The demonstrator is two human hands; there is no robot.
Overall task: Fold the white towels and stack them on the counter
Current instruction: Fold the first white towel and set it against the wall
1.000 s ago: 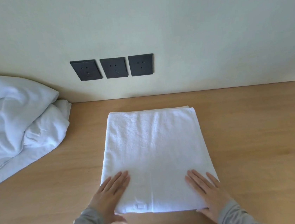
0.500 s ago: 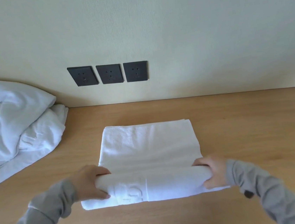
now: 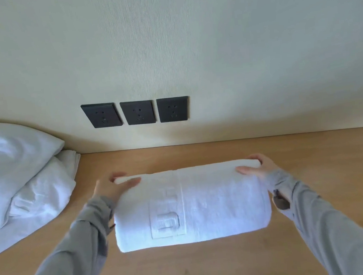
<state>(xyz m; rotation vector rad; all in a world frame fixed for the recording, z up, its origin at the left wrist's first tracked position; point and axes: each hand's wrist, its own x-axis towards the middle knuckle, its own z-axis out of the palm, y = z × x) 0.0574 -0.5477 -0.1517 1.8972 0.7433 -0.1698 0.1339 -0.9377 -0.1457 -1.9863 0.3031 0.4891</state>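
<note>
A folded white towel (image 3: 206, 202) lay across the middle of the wooden counter (image 3: 313, 151), its long side running left to right and a stitched label patch facing up near its centre. The person's left hand (image 3: 111, 188) gripped the far left corner of the towel, thumb laid on top and fingers curled round behind the edge. The right hand (image 3: 258, 169) held the far right corner in the same way, thumb over the cloth and fingers wrapped behind. Both hands were thus clamped on the towel's far edge, well apart from each other. Whether that far edge was raised off the counter or resting on it could not be told, as the cloth was blurred there. Grey sleeves (image 3: 80, 250) covered both forearms. A heap of loose white towels (image 3: 18, 178) sat at the left end of the counter against the wall (image 3: 188, 46). Three dark wall sockets (image 3: 138, 112) stood in a row just above the counter's back edge.
</note>
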